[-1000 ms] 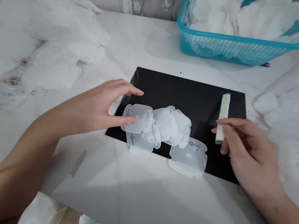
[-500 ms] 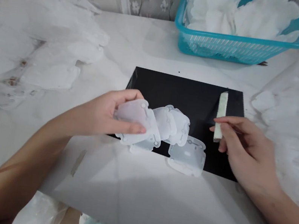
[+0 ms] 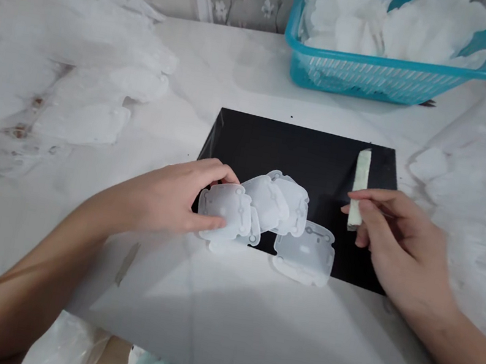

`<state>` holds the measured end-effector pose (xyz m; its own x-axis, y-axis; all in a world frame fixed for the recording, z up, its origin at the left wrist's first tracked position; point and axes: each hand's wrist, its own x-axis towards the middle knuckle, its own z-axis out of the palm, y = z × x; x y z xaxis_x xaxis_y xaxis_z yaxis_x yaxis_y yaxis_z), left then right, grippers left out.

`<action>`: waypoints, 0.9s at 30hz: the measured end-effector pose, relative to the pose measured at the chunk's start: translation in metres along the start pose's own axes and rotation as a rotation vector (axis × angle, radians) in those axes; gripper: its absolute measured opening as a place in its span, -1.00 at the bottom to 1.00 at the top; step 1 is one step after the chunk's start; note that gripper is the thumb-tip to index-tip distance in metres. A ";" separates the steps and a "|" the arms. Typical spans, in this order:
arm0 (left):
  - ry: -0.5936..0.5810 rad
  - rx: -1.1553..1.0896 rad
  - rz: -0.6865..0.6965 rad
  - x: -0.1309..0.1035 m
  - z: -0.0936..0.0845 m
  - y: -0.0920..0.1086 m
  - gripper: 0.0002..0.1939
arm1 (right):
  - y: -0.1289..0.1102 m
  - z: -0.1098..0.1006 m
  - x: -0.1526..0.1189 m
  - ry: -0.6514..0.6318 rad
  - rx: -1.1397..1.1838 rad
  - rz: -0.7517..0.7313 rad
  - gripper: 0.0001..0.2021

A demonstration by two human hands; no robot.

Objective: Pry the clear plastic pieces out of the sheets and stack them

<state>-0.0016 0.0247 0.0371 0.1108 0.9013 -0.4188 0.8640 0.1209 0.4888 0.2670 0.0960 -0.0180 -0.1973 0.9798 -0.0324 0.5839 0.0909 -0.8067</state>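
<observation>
Fingers of left hand (image 3: 175,198) grip frosted sheet (image 3: 223,202) atop pile (image 3: 264,201) on black board (image 3: 286,147), those of right hand (image 3: 404,246) pinch pale strip (image 3: 362,171); basket (image 3: 384,64) looks loaded, but heaps (image 3: 94,39) both sides suggest plenty to go.

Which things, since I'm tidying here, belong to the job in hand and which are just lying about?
Likely in use:
- notched translucent pieces, one in the left hand
- pale green bar, at the right hand
- black board, under the pieces
- blue basket, holding white pieces

Likely lying about:
- tan strip on the tabletop
- translucent plastic, bottom left
</observation>
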 end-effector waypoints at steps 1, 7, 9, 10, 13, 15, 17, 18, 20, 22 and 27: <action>-0.001 -0.002 0.004 0.000 0.000 0.000 -0.64 | 0.000 0.000 0.000 0.001 0.003 -0.002 -0.86; -0.062 -0.338 0.033 -0.001 -0.006 0.005 -0.77 | 0.001 0.000 0.000 0.010 -0.017 -0.007 -0.86; -0.088 -0.438 0.042 0.000 -0.005 0.007 -0.77 | 0.002 -0.001 -0.001 0.014 -0.022 -0.014 -0.86; -0.084 -0.433 0.036 0.001 -0.004 0.009 -0.77 | 0.002 -0.001 -0.001 0.013 -0.021 -0.018 -0.86; 0.028 -0.186 0.002 0.003 0.003 0.010 -0.74 | 0.003 -0.001 -0.001 0.009 -0.021 -0.019 -0.85; 0.106 0.007 -0.013 0.004 0.006 0.009 -0.70 | 0.003 0.000 0.000 0.009 -0.017 -0.023 -0.85; 0.115 0.092 -0.025 0.004 0.008 0.008 -0.63 | 0.001 0.000 0.000 0.008 -0.012 -0.023 -0.85; 0.104 0.102 -0.030 0.003 0.008 0.007 -0.61 | -0.001 0.000 0.000 0.005 -0.009 -0.020 -0.85; 0.084 0.094 -0.039 0.002 0.007 0.008 -0.62 | -0.002 -0.001 0.000 -0.001 -0.010 -0.003 -0.86; 0.048 0.028 -0.038 0.001 0.006 0.009 -0.70 | -0.003 -0.001 -0.001 -0.004 -0.009 0.012 -0.86; 0.041 -0.307 0.075 0.011 0.018 0.012 -0.78 | -0.002 -0.001 -0.001 -0.001 -0.004 0.009 -0.85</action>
<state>0.0184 0.0283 0.0249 0.1432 0.9278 -0.3445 0.6648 0.1677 0.7280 0.2671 0.0948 -0.0158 -0.1926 0.9804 -0.0406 0.5890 0.0824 -0.8039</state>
